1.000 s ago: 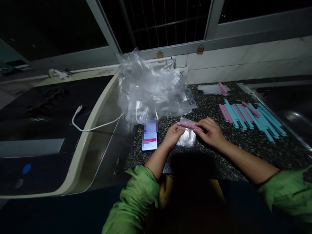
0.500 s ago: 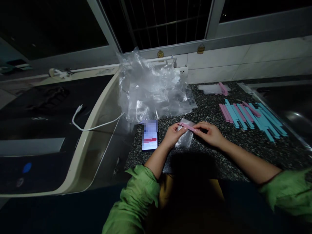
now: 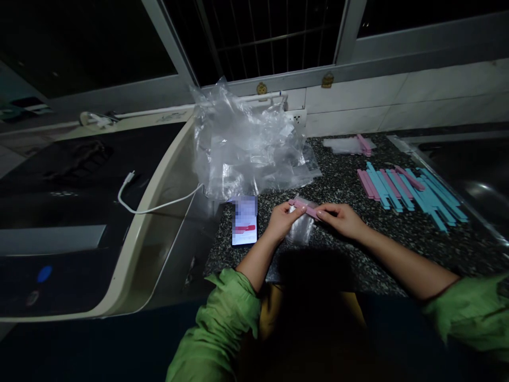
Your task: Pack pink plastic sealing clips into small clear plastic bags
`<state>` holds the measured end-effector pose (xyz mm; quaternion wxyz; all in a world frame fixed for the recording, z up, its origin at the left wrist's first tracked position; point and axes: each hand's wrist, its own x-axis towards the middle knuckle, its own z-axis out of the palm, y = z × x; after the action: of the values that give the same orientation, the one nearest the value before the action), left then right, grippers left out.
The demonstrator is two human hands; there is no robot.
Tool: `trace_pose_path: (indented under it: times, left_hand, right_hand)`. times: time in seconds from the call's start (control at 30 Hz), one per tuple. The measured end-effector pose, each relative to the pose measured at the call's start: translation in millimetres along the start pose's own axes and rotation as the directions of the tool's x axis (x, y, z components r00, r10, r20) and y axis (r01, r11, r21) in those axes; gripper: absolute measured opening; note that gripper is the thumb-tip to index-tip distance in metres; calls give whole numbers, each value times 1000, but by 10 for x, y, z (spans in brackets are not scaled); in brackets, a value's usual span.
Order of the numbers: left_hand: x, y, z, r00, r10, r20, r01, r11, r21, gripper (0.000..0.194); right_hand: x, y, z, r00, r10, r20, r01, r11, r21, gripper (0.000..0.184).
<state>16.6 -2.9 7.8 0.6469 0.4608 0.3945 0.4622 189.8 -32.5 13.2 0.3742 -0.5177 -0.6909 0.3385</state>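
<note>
My left hand (image 3: 281, 221) pinches the top of a small clear plastic bag (image 3: 300, 228) that hangs over the dark speckled counter (image 3: 377, 233). My right hand (image 3: 341, 219) is closed on a pink strip (image 3: 304, 208), whose left end lies at the bag's mouth by my left fingertips. Both hands meet just in front of me, near the counter's front edge.
A lit phone (image 3: 244, 220) lies left of my hands. A heap of clear bags (image 3: 248, 146) stands behind it. Pink and blue strips (image 3: 413, 193) are spread at the right, with a filled bag (image 3: 350, 144) further back. A white cable (image 3: 153, 204) lies on the appliance lid at left.
The pink strip has slid left and further between my hands, and my right hand has closed in toward the left. The bag now hangs narrower and more crumpled.
</note>
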Motion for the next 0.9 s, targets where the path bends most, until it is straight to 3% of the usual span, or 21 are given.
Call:
trace_pose_path:
  times: [0.1,0.2,0.37,0.53,0.7,0.9]
  left_hand:
    - [25,-37,-12,997,-28,-73,25,998,-51,46]
    - [52,-70,-24,991,-56,-125,43,994,-105,47]
    - [59,-86,-15,989,-88,-120,71,988,-135,48]
    - [35,-73,-13,992,-91,-93,80,990,-118,48]
    - [3,-25,-22,992,-100,73,109,984,-142,47]
    - [-6,2,-28,993,-51,106,61,994,-93,37]
  right_hand:
    - [1,42,5,988,-103,-112,94,992,-87,36]
    - [-9,44,-4,932,-294,-212,235,935,-265,24]
    - [-49,5,23,831,-528,-178,338,731,-592,24]
    - [-60,9,51,814,-565,-136,300,609,-734,17]
    - [-57,1,7,794,-580,-180,297,629,-719,14]
    - [-59,-5,-2,797,-582,-162,336,650,-682,14]
